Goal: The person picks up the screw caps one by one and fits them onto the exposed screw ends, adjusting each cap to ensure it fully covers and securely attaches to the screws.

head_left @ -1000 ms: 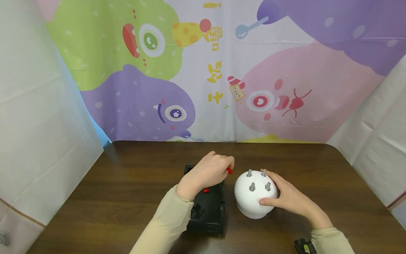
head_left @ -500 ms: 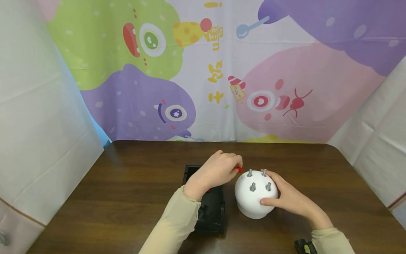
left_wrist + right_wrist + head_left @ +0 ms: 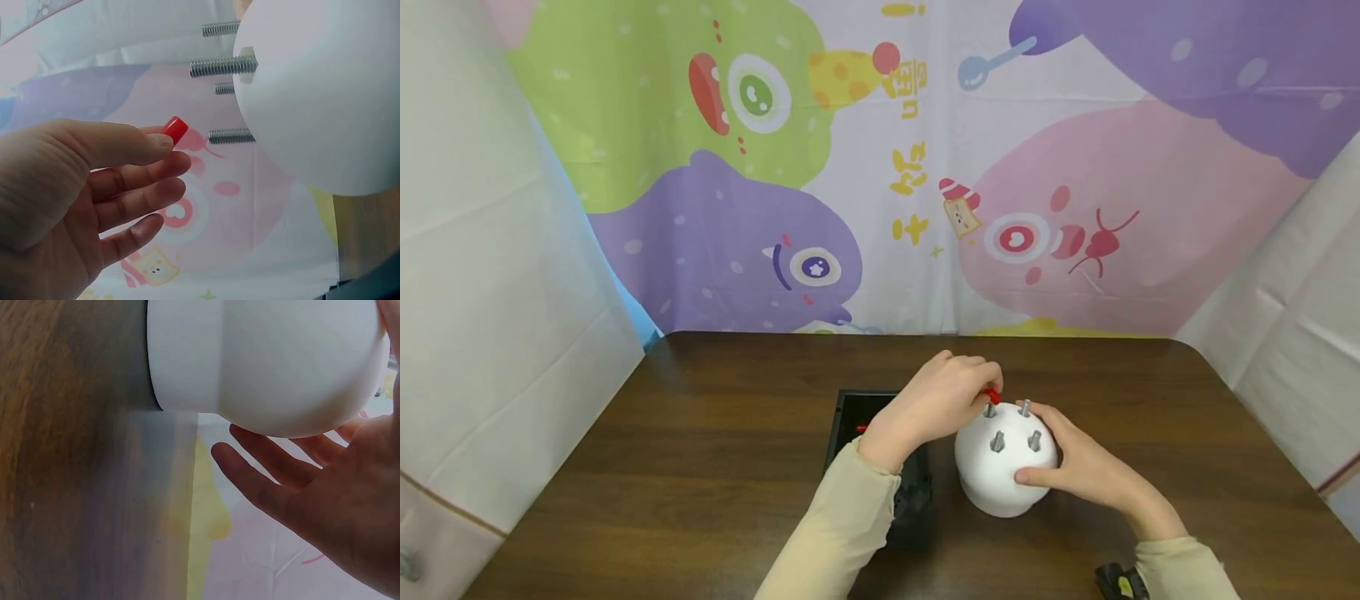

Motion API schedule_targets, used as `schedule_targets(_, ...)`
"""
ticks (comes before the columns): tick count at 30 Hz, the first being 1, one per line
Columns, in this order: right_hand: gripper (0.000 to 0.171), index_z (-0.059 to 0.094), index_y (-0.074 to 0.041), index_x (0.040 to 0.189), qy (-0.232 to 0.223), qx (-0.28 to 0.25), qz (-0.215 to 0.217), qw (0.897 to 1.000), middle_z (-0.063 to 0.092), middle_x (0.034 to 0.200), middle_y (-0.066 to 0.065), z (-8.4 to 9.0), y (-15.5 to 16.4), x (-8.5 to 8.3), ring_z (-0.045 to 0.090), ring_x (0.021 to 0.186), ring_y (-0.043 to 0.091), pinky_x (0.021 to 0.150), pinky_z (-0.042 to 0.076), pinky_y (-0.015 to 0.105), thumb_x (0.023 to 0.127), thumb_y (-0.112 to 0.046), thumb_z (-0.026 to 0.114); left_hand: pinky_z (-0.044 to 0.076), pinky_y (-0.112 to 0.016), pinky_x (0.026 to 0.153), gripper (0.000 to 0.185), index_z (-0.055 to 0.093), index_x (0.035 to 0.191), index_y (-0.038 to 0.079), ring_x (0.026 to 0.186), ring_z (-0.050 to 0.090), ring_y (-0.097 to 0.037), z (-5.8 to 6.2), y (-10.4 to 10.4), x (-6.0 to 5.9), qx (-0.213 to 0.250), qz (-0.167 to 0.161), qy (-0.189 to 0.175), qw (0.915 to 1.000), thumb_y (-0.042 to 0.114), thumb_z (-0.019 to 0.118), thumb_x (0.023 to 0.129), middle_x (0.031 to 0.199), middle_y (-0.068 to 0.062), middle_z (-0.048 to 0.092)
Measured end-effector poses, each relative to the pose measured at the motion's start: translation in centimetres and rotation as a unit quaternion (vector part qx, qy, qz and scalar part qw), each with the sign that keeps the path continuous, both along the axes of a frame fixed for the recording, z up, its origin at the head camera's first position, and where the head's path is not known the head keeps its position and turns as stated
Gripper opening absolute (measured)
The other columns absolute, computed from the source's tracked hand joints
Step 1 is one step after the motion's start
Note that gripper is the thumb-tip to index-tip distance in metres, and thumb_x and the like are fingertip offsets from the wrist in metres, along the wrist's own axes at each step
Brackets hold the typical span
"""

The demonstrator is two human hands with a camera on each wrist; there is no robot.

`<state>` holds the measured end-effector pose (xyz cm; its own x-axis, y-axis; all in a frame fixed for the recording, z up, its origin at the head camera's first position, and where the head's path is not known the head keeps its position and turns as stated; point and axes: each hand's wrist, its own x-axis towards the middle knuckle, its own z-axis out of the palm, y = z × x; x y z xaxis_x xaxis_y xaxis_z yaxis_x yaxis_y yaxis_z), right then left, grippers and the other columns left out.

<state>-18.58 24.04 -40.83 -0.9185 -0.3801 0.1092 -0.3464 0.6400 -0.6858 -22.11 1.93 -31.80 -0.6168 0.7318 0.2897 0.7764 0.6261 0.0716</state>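
Between thumb and forefinger, my left hand [image 3: 946, 396] pinches a small red cap [image 3: 175, 129], its other fingers loosely bent in the left wrist view. In the head view the cap is right at the far left threaded stud [image 3: 990, 410]; the left wrist view shows a gap between cap and studs. Several such metal studs stick up from a rounded white dome [image 3: 996, 487] standing on the table. My right hand [image 3: 1086, 467] holds the dome from its right side, thumb in front and fingers behind. The right wrist view shows the dome's smooth side and lower band [image 3: 187, 356].
A black tray [image 3: 917, 533] lies left of the dome, partly hidden under my left forearm. Inside it is a red piece [image 3: 861, 427]. A black strap-like item [image 3: 1122, 582] sits by the right sleeve. A printed cloth [image 3: 910, 275] hangs behind the brown table [image 3: 737, 433].
My left hand has moved right with the red cap, from above the tray to the dome's far left stud. The right hand and the dome have stayed in place.
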Motion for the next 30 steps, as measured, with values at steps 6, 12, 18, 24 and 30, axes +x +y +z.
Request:
schedule_targets(6, 0.088, 0.026, -0.007, 0.138, 0.001, 0.001, -0.001, 1.0, 0.038, 0.138, 0.012, -0.1, 0.0, 0.1, 0.047, 0.113, 0.025, 0.085, 0.042, 0.042, 0.072, -0.042, 0.073, 0.04, -0.026, 0.084, 0.01, 0.062, 0.096, 0.019, 0.08, 0.057, -0.005, -0.1, 0.8, -0.1, 0.001, 0.005, -0.016, 0.9999, 0.017, 0.06, 0.086, 0.09, 0.008, 0.063)
schedule_targets(12, 0.088, 0.028, -0.005, 0.137, 0.008, 0.005, -0.009, 1.0, 0.042, 0.132, 0.014, -0.3, 0.0, 0.3, 0.049, 0.107, 0.024, 0.083, 0.043, 0.04, 0.071, -0.041, 0.074, 0.041, -0.025, 0.083, 0.01, 0.063, 0.095, 0.018, 0.076, 0.057, -0.005, -0.6, 1.6, -0.2, 0.004, 0.001, -0.003, 1.0, 0.016, 0.06, 0.085, 0.09, 0.008, 0.065)
schedule_targets(18, 0.086, 0.029, -0.007, 0.137, 0.015, 0.004, -0.005, 1.0, 0.043, 0.131, 0.012, -0.4, 0.0, 0.2, 0.05, 0.106, 0.023, 0.082, 0.044, 0.036, 0.072, -0.041, 0.074, 0.042, -0.024, 0.079, 0.009, 0.064, 0.093, 0.018, 0.073, 0.057, -0.004, -0.9, 1.9, -0.5, 0.007, -0.002, 0.011, 0.9999, 0.017, 0.06, 0.085, 0.087, 0.009, 0.065)
schedule_targets(24, 0.085, 0.029, -0.01, 0.137, 0.011, 0.004, -0.004, 1.0, 0.042, 0.131, 0.01, -0.3, 0.0, 0.2, 0.049, 0.106, 0.021, 0.082, 0.044, 0.035, 0.072, -0.042, 0.073, 0.041, -0.023, 0.077, 0.008, 0.064, 0.093, 0.018, 0.072, 0.056, -0.004, -1.1, 2.3, -0.8, 0.007, -0.002, 0.01, 0.9999, 0.02, 0.061, 0.086, 0.087, 0.009, 0.064)
schedule_targets(30, 0.084, 0.029, -0.013, 0.138, 0.013, -0.002, -0.001, 1.0, 0.044, 0.129, 0.009, -0.1, 0.1, 0.0, 0.05, 0.105, 0.02, 0.082, 0.044, 0.032, 0.072, -0.041, 0.073, 0.04, -0.023, 0.076, 0.009, 0.063, 0.094, 0.019, 0.075, 0.057, -0.003, -0.9, 2.8, -0.9, -0.001, 0.002, 0.013, 0.9999, 0.023, 0.06, 0.087, 0.089, 0.01, 0.064)
